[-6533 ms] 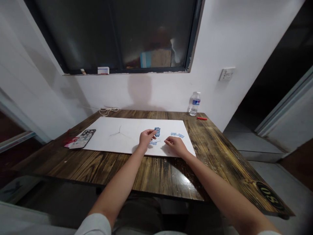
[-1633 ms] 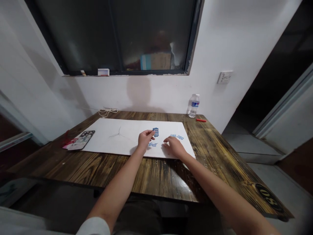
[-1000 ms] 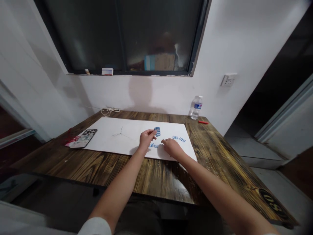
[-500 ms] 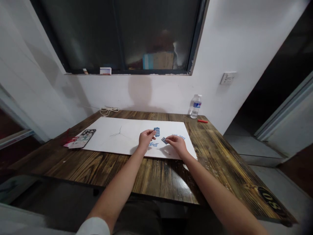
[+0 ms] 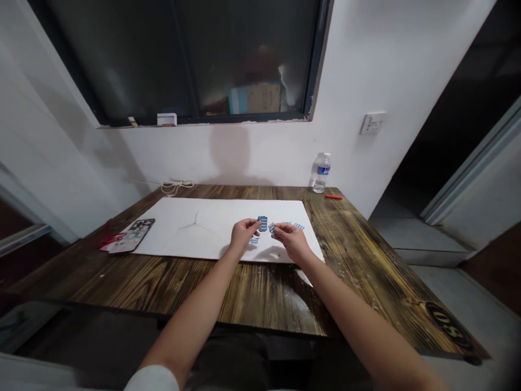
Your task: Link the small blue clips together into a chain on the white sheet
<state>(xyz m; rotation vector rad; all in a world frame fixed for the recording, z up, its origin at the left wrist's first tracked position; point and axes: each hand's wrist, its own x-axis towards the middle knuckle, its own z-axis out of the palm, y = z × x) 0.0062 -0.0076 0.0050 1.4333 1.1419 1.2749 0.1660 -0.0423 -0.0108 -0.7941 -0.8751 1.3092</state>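
Between the thumb and fingers of my left hand (image 5: 242, 234) is a small blue ladder-like piece (image 5: 263, 223) with pale rungs, held upright above the white board (image 5: 220, 217). My right hand (image 5: 292, 239) pinches a second blue ladder-like piece (image 5: 272, 230), tilted. The two held pieces are close, with a narrow gap between them. Under my left hand lies a loose blue piece (image 5: 254, 240), partly hidden by the fingers. More blue slatted pieces (image 5: 299, 226) rest on the board beyond my right hand.
A phone-like patterned object (image 5: 136, 234) lies at the board's left end. Thin dark strands (image 5: 194, 223) lie on the board. Behind it are a white cable (image 5: 176, 187), a water bottle (image 5: 321, 172) and a red pen-like stick (image 5: 334, 197). A wooden table (image 5: 163, 279) bears everything.
My right hand has moved up and left, bringing its blue piece nearer the one in my left hand and turning it more upright. The camera view has shifted slightly.
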